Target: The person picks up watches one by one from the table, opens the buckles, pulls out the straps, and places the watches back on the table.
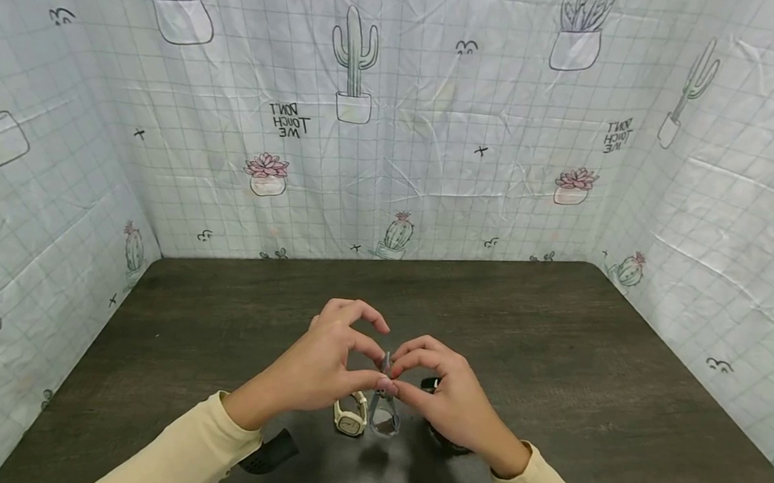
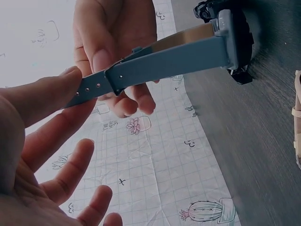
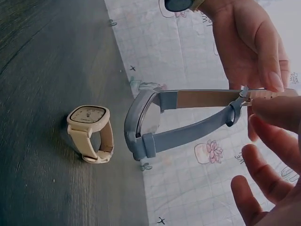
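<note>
A grey-blue wristwatch (image 3: 188, 133) hangs between my two hands, its strap formed into a loop and its case lowest in the head view. My left hand (image 1: 327, 356) pinches the holed strap end (image 2: 87, 89) between thumb and index finger, the other fingers spread. With thumb and index finger my right hand (image 1: 442, 391) pinches the strap close to the buckle (image 3: 243, 95). The strap passes through the buckle and a keeper loop (image 2: 112, 81). On the table below stands a cream wristwatch (image 3: 89, 123), to the left of the held one in the head view.
A black watch (image 2: 243, 44) lies on the dark wooden table (image 1: 226, 311), partly hidden behind my right hand. Black wrist straps (image 1: 271, 452) sit at my cuffs. A white curtain (image 1: 421, 175) with a grid and plant prints encloses the table's back and sides.
</note>
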Available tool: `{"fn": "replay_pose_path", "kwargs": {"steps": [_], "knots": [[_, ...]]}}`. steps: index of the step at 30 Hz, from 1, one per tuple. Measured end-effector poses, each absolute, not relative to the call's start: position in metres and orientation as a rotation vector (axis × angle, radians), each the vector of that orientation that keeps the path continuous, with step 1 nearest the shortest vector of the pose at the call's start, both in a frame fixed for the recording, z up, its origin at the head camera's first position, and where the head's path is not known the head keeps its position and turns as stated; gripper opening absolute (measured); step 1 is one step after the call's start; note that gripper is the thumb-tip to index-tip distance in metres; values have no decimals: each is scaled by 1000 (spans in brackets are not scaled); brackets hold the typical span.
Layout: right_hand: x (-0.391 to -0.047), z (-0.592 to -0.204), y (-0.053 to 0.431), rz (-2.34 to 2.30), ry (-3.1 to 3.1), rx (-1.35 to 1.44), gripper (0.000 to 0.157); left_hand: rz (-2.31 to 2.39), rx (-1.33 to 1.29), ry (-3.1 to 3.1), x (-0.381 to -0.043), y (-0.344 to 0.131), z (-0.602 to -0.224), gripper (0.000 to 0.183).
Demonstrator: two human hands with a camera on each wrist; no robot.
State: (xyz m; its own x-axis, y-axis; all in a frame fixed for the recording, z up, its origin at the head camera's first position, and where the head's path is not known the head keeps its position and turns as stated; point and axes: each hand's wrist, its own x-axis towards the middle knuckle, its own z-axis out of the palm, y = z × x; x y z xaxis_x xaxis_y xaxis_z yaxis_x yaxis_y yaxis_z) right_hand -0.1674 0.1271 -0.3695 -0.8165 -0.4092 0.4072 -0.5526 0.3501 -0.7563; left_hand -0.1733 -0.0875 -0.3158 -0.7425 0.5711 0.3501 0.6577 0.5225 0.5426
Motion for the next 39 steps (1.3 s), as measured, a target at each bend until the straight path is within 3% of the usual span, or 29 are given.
{"fn": "replay_pose_path", "kwargs": {"steps": [5, 10, 27, 39], "knots": [[-167, -368, 124, 1410, -2500, 874, 3, -1009, -1081, -2625, -174, -87, -316, 6], [-167, -369, 123, 1372, -2499, 881, 11, -1005, -1080, -2641, -173, -86, -316, 7], [-172, -370, 122, 1526, -2534, 975, 14, -1006, -1103, -2640, -173, -86, -317, 7], [-172, -375, 132, 1491, -2560, 862, 25, -988, -1077, -2639, -173, -86, -316, 8]]}}
